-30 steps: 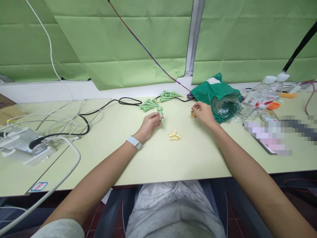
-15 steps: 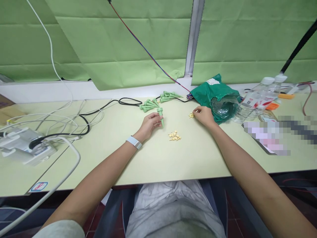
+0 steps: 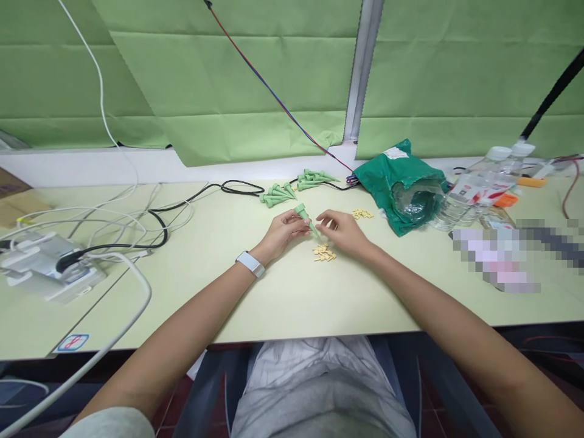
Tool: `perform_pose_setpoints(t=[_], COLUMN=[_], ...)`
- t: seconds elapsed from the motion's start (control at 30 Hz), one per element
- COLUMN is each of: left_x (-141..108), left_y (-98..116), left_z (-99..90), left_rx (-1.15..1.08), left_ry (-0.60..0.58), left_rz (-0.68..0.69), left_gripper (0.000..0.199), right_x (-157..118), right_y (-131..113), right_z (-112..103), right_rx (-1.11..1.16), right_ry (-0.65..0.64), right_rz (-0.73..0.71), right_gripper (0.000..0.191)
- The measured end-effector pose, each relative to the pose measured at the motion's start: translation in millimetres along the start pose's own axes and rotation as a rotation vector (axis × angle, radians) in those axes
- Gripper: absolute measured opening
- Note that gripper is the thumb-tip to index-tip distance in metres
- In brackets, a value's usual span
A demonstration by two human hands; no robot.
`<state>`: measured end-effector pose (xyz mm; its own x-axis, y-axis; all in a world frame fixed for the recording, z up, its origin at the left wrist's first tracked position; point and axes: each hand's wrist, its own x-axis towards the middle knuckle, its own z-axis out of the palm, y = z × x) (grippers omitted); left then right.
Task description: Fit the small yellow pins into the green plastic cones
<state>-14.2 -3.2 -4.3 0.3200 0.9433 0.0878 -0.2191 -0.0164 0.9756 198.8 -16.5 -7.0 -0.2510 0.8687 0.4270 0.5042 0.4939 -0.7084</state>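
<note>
Left hand [image 3: 281,235] grips one green spike [image 3: 301,211], right hand [image 3: 345,232] at its tip

Held spike: centre of frame, tilted, wide head toward the upper left, point toward the lower right. Left fingers pinch it along the shaft; a pale wristband [image 3: 250,264] sits on that wrist. Right fingers are bent, thumb and forefinger close together just beside the spike's pointed end. Cannot tell whether they touch it or pinch a small part.

Near pile of yellow pieces [image 3: 324,254]: on the counter [image 3: 347,304], just below the spike tip in the frame. Far pile of yellow pieces [image 3: 363,213]: right of centre, beyond the right hand.

Loose green spikes lie in two groups above centre: a nearer cluster [image 3: 276,196] and a farther cluster [image 3: 314,178], beside a black cable [image 3: 241,182].

Right of centre: crumpled green bag [image 3: 381,182], open end toward the clear bottles [image 3: 469,185]. White power strip [image 3: 34,261] at left of frame, among tangled cords.
</note>
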Motion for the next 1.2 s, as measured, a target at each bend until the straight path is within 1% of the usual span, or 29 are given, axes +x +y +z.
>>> perform_pose_setpoints(t=[0.07,0.13,0.27,0.33,0.43,0.5,0.57,0.63,0.7,0.8,0.87,0.9,0.93,1.0,1.1,1.2], left_x=[0,0,-2,-3,-4,-4,-4,-3,-2,-2,-2,-2,-2,-2,-1,1], left_y=[-2,-3,-2,-2,-3,-5,-6,-6,-6,-5,-5,-5,-5,-5,-6,-9], left_z=[1.5,2.4,2.6,2.4,2.9,4.4,6.3,7.5,7.3,5.3,4.0,3.6,3.4,3.3,3.3,2.5], left_rx=[0.0,0.004,0.078,0.129,0.157,0.139,0.096,0.048,0.016,-0.002,0.005,0.011,0.016,0.023,0.03,0.032], left_ry=[-0.014,-0.027,-0.025,-0.019,-0.047,-0.027,0.038,0.1,0.126,0.126,0.118,0.114,0.111,0.105,0.092,0.077], left_rz=[0.024,0.039,0.055,0.046,0.047,0.041,0.004,-0.04,-0.064,-0.075,-0.08,-0.083,-0.085,-0.09,-0.09,-0.079], left_gripper=[0.034,0.035,0.034,0.034,0.034,0.037,0.044,0.049,0.05,0.045,0.04,0.037,0.036,0.032,0.028,0.024], right_x=[-7,-12,-16,-16,-12,-2,16,43,78,132,160,170,177,183,177,165], right_y=[-16,-25,-29,-29,-24,-14,4,27,51,81,94,99,103,108,115,121], right_z=[14,20,15,11,7,6,3,-3,-13,-29,-37,-40,-42,-43,-42,-43], right_rx=[0.023,-0.023,-0.181,-0.283,-0.45,-0.543,-0.603,-0.611,-0.618,-0.647,-0.642,-0.653,-0.669,-0.702,-0.702,-0.645], right_ry=[-0.031,-0.011,0.051,0.072,0.073,0.065,0.068,0.085,0.112,0.162,0.157,0.149,0.142,0.146,0.189,0.208], right_rz=[-0.004,-0.016,-0.064,-0.115,-0.197,-0.214,-0.18,-0.092,0.005,0.172,0.302,0.346,0.379,0.42,0.444,0.437], right_gripper=[0.016,0.012,0.013,0.014,0.016,0.018,0.019,0.02,0.022,0.026,0.032,0.035,0.035,0.033,0.032,0.033])
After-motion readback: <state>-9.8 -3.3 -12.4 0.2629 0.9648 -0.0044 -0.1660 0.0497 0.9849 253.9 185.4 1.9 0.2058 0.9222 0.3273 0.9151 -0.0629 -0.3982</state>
